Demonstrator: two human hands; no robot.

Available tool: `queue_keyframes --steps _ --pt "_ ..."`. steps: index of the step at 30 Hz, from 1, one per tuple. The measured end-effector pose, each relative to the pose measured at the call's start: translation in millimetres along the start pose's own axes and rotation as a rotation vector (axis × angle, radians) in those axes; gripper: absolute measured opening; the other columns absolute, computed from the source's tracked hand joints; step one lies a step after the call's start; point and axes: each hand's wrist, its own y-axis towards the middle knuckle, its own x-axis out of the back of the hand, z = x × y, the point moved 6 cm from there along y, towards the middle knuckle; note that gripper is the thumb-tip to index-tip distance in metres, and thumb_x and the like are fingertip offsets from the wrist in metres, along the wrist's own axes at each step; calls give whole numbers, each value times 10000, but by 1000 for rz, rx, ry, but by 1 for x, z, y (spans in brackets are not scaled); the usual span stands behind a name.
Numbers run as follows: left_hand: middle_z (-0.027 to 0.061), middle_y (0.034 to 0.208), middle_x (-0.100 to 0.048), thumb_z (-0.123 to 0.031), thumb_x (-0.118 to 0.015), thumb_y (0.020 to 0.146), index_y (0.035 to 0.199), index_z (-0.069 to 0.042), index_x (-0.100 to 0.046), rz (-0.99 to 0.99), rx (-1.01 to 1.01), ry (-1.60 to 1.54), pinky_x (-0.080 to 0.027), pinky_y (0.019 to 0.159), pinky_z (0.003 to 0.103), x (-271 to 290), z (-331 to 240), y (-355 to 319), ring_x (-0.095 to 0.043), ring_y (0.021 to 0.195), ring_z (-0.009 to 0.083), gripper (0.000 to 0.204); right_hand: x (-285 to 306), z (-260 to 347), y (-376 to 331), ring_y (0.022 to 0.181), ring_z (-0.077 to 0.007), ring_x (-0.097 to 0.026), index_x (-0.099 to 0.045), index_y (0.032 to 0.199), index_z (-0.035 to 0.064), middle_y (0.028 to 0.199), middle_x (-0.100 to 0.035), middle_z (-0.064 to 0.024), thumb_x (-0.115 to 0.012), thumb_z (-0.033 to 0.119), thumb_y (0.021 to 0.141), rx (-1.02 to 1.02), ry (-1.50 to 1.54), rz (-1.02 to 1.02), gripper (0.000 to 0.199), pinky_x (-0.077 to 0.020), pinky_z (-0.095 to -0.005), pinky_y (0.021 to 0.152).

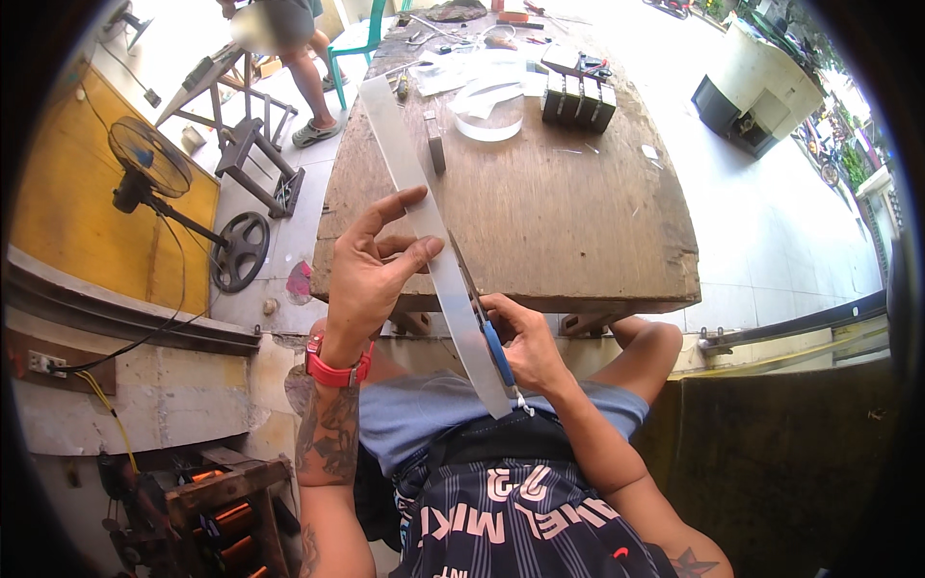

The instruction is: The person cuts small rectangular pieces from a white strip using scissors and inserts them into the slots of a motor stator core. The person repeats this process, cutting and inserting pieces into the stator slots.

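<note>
My left hand (371, 255), with a red watch at the wrist, pinches a long, translucent white strip (424, 222) between thumb and fingers. The strip runs slantwise from over the table down to my lap. Along its right edge my right hand (525, 342) is closed round a pair of blue-handled scissors (496, 352). The dark blades point up and away beside the strip; whether they touch it I cannot tell. A pale cord hangs at the handle end. Beyond the strip, a small grey rectangular block (436, 144) stands on the wooden table (568, 226).
Farther back on the table are a loop of white strip (488, 130), a row of dark blocks (578, 101) and scattered tools. A standing fan (149, 159) and a metal frame (255, 164) stand left. Another person (313, 87) is near a green chair (361, 43).
</note>
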Motion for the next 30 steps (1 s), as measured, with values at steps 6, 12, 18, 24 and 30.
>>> queue_keyframes --steps 6,12,18,24,30 --pt "165 1308 -696 0 -805 910 1429 47 -592 18 13 -25 -623 753 264 -3 5 -3 -757 916 157 563 -3 2 -2 700 -52 -598 -687 1226 21 784 -673 -19 -814 214 924 10 7 -16 381 -497 -256 634" --pt "172 1299 -703 9 -802 907 1425 47 -594 24 34 6 -634 778 271 -3 6 -5 -762 923 164 559 -3 5 -3 686 -59 -604 -694 1226 22 770 -683 -21 -813 231 927 2 5 -5 384 -506 -262 637" --pt "177 1301 -702 9 -799 907 1423 46 -594 31 42 -9 -643 793 278 -2 4 -6 -768 932 178 557 -4 8 -3 686 -62 -620 -694 1215 18 785 -712 -35 -804 228 936 19 -22 5 366 -513 -264 642" --pt "190 1317 -690 19 -794 905 1426 54 -585 7 22 2 -652 783 285 -2 4 -7 -773 928 196 563 -5 7 -4 683 -57 -620 -694 1198 16 792 -725 -45 -796 213 949 11 13 6 334 -507 -259 630" --pt "212 1325 -681 22 -797 902 1445 58 -561 16 56 -47 -652 777 288 -1 6 -9 -776 926 206 593 -7 3 -4 681 -52 -615 -697 1186 22 781 -717 -40 -801 213 947 33 0 5 322 -494 -256 609"
